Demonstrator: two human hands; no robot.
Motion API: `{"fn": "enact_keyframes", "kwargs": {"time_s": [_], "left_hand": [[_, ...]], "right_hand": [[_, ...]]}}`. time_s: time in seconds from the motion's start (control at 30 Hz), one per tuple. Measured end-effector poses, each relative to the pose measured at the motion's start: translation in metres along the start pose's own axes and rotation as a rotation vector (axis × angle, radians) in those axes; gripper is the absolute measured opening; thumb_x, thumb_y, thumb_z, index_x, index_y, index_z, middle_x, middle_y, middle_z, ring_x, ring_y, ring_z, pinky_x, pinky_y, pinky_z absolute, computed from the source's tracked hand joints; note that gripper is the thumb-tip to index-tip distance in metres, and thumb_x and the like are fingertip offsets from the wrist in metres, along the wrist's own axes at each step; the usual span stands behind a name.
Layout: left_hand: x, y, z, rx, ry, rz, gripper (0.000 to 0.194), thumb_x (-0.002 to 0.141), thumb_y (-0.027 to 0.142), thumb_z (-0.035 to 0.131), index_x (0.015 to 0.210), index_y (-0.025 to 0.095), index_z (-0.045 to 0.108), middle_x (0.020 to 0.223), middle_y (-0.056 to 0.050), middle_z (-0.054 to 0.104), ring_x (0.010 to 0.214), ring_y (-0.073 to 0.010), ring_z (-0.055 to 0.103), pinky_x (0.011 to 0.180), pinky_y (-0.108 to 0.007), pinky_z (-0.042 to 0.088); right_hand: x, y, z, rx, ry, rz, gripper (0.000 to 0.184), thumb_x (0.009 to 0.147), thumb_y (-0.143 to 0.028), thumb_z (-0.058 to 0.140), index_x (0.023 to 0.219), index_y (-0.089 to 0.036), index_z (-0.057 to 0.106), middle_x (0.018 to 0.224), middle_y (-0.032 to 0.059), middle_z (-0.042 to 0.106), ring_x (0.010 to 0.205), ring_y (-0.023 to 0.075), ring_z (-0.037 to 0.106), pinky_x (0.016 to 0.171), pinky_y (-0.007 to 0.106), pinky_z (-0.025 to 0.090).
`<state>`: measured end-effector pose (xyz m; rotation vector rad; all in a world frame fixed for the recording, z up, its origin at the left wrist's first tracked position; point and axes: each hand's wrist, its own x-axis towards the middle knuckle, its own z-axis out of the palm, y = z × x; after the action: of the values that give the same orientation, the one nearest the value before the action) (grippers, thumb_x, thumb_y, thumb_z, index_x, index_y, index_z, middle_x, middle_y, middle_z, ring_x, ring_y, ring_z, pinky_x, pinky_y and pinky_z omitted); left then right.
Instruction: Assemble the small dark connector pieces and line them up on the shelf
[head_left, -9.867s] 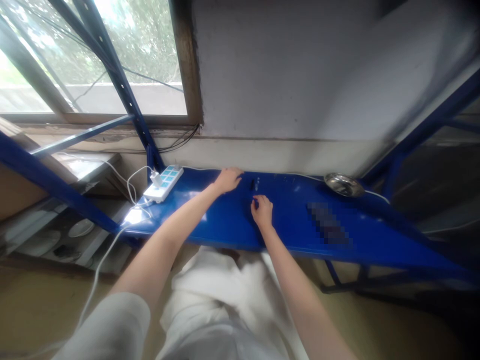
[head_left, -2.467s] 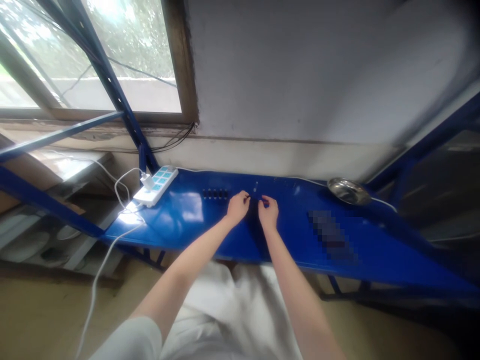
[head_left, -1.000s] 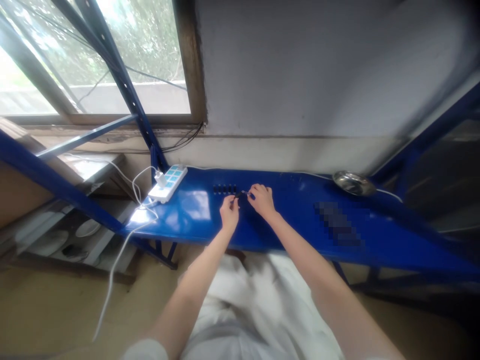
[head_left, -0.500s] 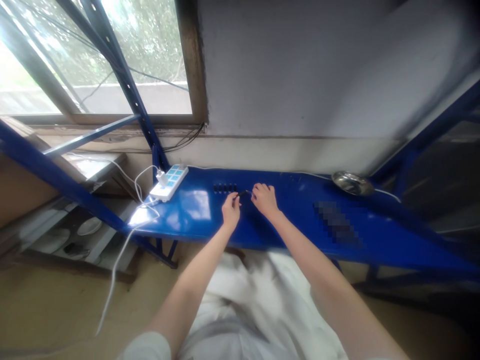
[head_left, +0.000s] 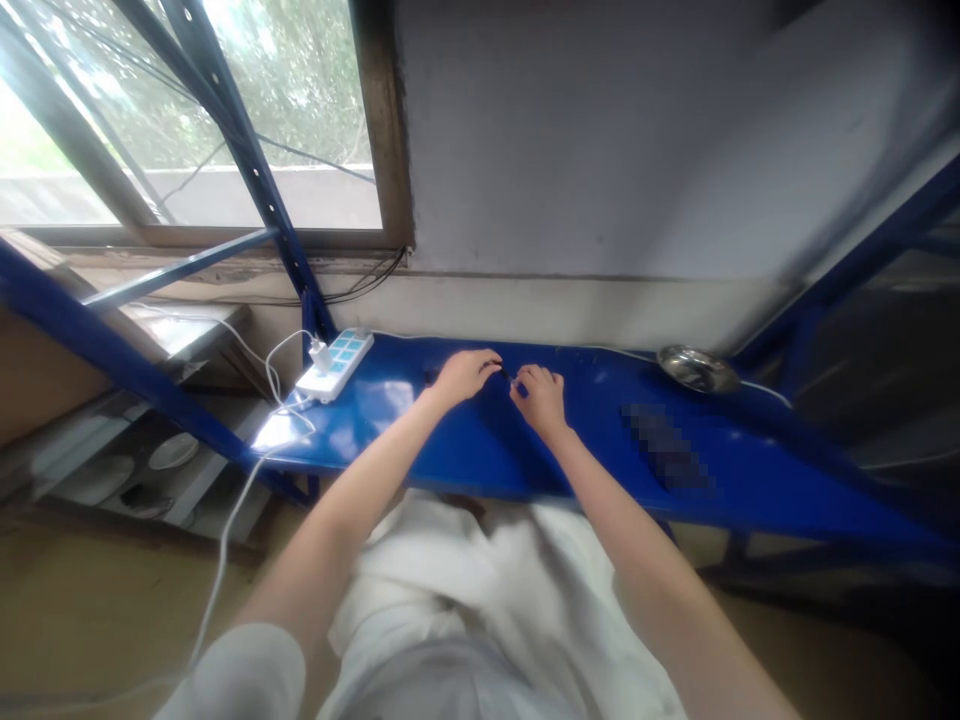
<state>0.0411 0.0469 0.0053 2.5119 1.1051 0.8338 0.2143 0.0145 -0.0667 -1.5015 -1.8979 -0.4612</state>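
Above the blue table (head_left: 405, 450), my left hand (head_left: 466, 376) is closed, its fingertips pinching one end of a small black stick-like piece (head_left: 505, 371). My right hand (head_left: 541, 396) sits just to the right, thumb and fingers pinched at the piece's other end, where a small pale tip (head_left: 513, 383) shows. Whether the tip is part of the piece or separate is too small to tell. Behind my left wrist, a dark bit of the row of small black pieces (head_left: 431, 376) shows; my hand and forearm hide the rest.
A white power strip (head_left: 337, 367) with a plugged-in adapter stands at the table's left end, its cable hanging over the edge. A shiny metal dish (head_left: 697, 368) lies at the back right. Nearer me is a blurred-out dark object (head_left: 667, 447). Blue posts (head_left: 259, 190) rise at the left.
Over the last half second my left hand has moved up and forward, now covering most of the black row. The black piece now tilts down toward my right hand, which has shifted slightly right.
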Motion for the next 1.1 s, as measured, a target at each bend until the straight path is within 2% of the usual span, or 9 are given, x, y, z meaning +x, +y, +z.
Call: {"fn": "enact_keyframes", "kwargs": {"time_s": [0.17, 0.33, 0.57, 0.73, 0.93, 1.1], "left_hand": [[0.006, 0.007, -0.011, -0.021, -0.089, -0.010, 0.022, 0.082, 0.025, 0.052, 0.099, 0.018, 0.065, 0.093, -0.004, 0.069, 0.083, -0.0150, 0.063, 0.081, -0.027, 0.046], [0.009, 0.008, -0.012, -0.048, -0.140, -0.007, 0.021, 0.080, 0.023, 0.054, 0.097, 0.018, 0.065, 0.089, -0.004, 0.069, 0.081, -0.0150, 0.063, 0.078, -0.026, 0.047], [0.014, 0.012, -0.016, -0.091, -0.150, -0.035, 0.020, 0.078, 0.023, 0.056, 0.095, 0.016, 0.065, 0.086, -0.005, 0.069, 0.080, -0.0152, 0.063, 0.078, -0.028, 0.048], [0.011, 0.011, -0.013, -0.141, -0.206, -0.084, 0.018, 0.077, 0.024, 0.057, 0.091, 0.015, 0.064, 0.081, -0.005, 0.069, 0.070, -0.0140, 0.063, 0.069, -0.026, 0.049], [0.010, 0.008, -0.005, -0.090, -0.196, -0.016, 0.018, 0.078, 0.025, 0.055, 0.090, 0.016, 0.063, 0.081, -0.004, 0.069, 0.074, -0.0144, 0.063, 0.068, -0.024, 0.047], [0.015, 0.009, -0.004, 0.032, -0.207, 0.072, 0.020, 0.080, 0.028, 0.053, 0.093, 0.018, 0.064, 0.083, -0.004, 0.068, 0.076, -0.0155, 0.062, 0.069, -0.025, 0.046]], "right_hand": [[0.000, -0.002, -0.004, 0.036, 0.028, 0.018, 0.009, 0.079, -0.017, 0.048, 0.072, -0.018, 0.054, 0.090, 0.0050, 0.062, 0.079, 0.0173, 0.050, 0.072, 0.032, 0.026], [0.000, -0.003, -0.005, 0.023, 0.019, 0.015, 0.009, 0.077, -0.015, 0.048, 0.070, -0.018, 0.052, 0.089, 0.0056, 0.062, 0.078, 0.0181, 0.049, 0.071, 0.032, 0.026], [0.002, -0.004, -0.009, -0.009, 0.017, 0.016, 0.008, 0.075, -0.013, 0.046, 0.070, -0.018, 0.049, 0.085, 0.0059, 0.060, 0.076, 0.0182, 0.048, 0.071, 0.032, 0.025], [0.007, -0.010, -0.016, -0.010, 0.009, 0.005, 0.008, 0.074, -0.011, 0.046, 0.071, -0.018, 0.049, 0.082, 0.0051, 0.060, 0.075, 0.0181, 0.047, 0.069, 0.031, 0.025], [0.012, -0.014, -0.020, 0.019, 0.004, -0.009, 0.006, 0.073, -0.012, 0.047, 0.072, -0.018, 0.050, 0.084, 0.0058, 0.060, 0.076, 0.0184, 0.048, 0.069, 0.032, 0.025], [0.008, -0.014, -0.013, 0.068, 0.026, 0.036, 0.006, 0.076, -0.017, 0.048, 0.073, -0.018, 0.052, 0.086, 0.0060, 0.061, 0.079, 0.0185, 0.050, 0.071, 0.032, 0.027]]}}
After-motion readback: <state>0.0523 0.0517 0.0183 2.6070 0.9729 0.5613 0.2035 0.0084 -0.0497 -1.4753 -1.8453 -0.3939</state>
